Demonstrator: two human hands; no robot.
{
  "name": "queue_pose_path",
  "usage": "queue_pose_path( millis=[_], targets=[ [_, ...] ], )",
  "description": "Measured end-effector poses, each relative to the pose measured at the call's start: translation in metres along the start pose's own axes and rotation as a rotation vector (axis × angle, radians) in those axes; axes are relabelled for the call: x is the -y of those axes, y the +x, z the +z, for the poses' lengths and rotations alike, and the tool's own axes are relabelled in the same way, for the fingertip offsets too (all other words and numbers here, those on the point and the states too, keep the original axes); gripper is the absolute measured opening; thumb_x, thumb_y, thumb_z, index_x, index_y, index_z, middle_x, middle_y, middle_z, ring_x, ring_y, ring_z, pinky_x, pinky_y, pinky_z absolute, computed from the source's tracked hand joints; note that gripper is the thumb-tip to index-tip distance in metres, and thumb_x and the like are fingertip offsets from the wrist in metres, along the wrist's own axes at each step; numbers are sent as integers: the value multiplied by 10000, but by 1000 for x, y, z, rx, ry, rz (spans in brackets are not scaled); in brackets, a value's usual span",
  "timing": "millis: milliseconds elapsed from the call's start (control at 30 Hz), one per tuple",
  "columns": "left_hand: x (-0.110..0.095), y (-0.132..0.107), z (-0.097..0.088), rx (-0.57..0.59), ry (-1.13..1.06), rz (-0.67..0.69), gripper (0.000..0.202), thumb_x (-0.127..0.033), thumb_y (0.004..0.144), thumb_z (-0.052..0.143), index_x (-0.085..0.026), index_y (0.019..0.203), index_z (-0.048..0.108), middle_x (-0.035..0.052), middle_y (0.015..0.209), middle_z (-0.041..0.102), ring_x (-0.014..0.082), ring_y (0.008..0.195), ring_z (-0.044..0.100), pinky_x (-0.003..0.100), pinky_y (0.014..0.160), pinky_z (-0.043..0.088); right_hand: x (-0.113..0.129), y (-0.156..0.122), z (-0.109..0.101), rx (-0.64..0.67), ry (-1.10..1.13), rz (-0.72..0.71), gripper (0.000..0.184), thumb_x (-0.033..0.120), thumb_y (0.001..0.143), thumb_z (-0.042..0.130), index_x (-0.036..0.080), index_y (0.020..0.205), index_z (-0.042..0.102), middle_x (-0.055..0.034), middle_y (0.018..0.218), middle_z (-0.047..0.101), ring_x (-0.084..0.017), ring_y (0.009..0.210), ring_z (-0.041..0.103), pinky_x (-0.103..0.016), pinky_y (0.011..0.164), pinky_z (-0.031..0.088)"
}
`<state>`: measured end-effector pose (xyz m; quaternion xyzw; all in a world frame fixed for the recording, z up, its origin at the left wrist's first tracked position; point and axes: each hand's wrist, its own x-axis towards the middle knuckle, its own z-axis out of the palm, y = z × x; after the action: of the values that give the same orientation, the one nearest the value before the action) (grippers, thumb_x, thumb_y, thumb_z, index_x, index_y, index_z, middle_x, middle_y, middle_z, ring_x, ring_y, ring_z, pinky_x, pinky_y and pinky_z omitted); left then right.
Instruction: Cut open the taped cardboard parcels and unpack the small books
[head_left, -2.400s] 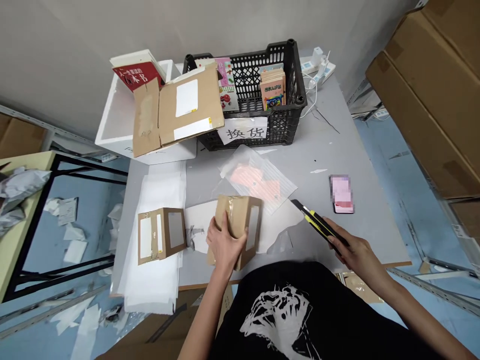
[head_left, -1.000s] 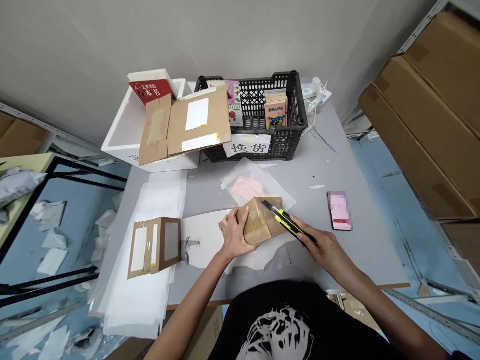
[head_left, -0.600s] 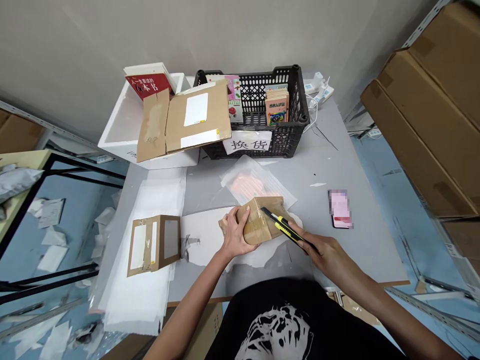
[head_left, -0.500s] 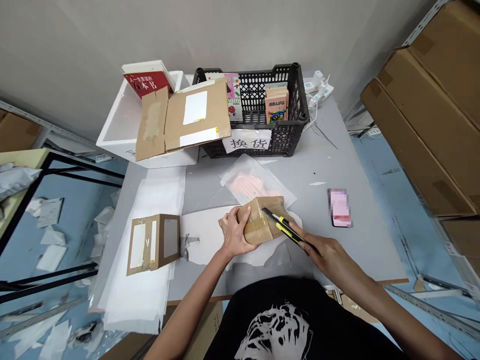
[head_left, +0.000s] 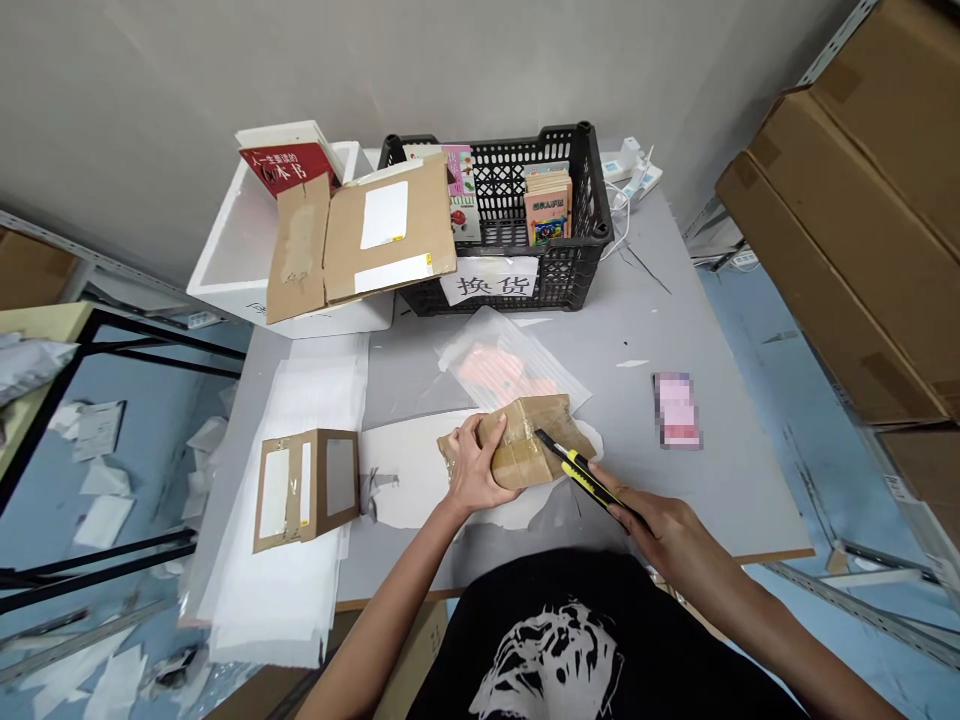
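The left hand is curled around a brown taped parcel, holding it on a white sheet on the grey surface. The right hand is closed tight on a yellow and black box cutter, and the cutter's tip is over the parcel. To the left, a small cardboard box lies on a pile of white plastic bags. Just behind the parcel is a clear bag. A blurred phone lies to the right. Farther back are a paper sign, a black crate holding books, and a white foam box.
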<state>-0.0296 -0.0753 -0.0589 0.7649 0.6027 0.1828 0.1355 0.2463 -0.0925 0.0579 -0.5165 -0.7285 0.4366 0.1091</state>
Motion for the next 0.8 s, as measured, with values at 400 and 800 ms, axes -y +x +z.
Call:
queue_pose_path(
  millis=[400, 800],
  targets=[
    [0, -3, -2, 19, -14, 5, 1041, -535, 519, 682, -244, 1438, 291, 175, 1317, 322, 389, 1225, 317, 519, 927, 260, 3, -33, 10, 13, -1, 18, 442, 345, 933, 382, 329, 1369, 458, -37, 874, 718, -201, 730, 680, -326, 706, 561],
    [-25, 18, -34, -6, 165, -292, 953, -631, 625, 640, -237, 1432, 323, 186, 1293, 342, 388, 1207, 324, 529, 936, 267, -63, 2, 6, -269, -552, 217, 515, 299, 955, 288, 308, 1469, 257, -75, 939, 635, -160, 568, 579, -261, 489, 450]
  ],
)
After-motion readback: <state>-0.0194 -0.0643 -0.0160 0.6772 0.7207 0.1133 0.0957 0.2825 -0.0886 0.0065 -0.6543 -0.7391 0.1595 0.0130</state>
